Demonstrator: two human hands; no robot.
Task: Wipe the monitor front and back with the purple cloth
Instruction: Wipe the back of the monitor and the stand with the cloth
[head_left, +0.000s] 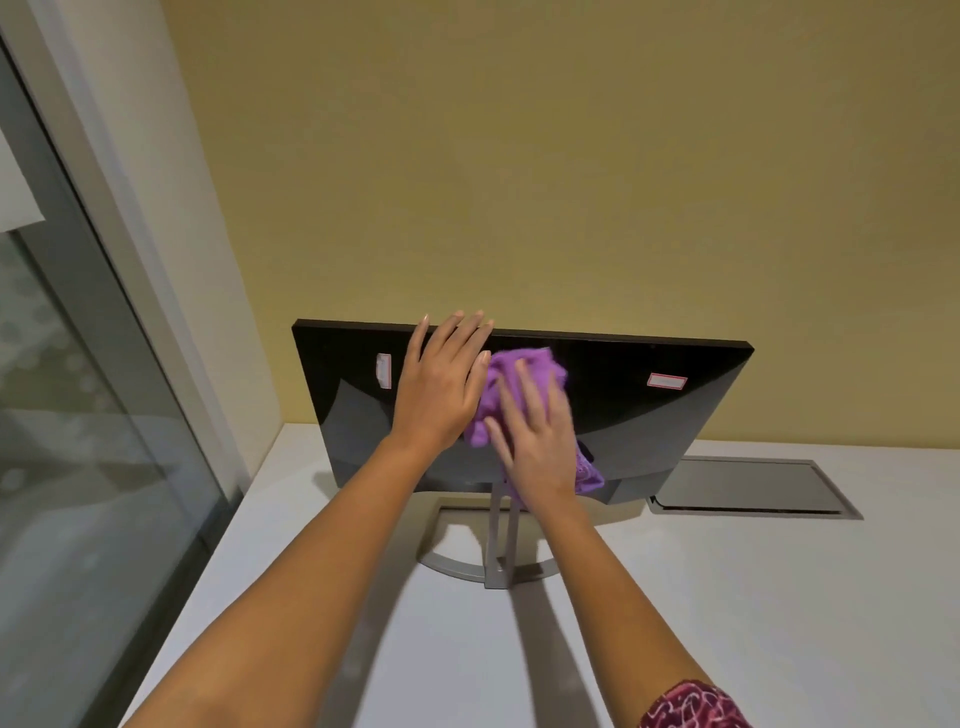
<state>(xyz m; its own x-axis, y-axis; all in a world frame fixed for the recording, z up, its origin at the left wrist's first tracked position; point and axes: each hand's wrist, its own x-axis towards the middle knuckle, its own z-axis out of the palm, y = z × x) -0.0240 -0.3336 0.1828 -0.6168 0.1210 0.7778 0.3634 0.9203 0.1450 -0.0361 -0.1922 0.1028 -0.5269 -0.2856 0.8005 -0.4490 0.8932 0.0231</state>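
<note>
The monitor is a flat, shiny black rectangle on a thin gray metal stand, standing on a smooth white table by a yellow wall. The left hand lies flat near the top edge, fingers straight and close together. The right hand presses the soft, fuzzy, bunched-up purple cloth against the glossy panel, fingers a little spread. Two small white stickers sit on the black.
</note>
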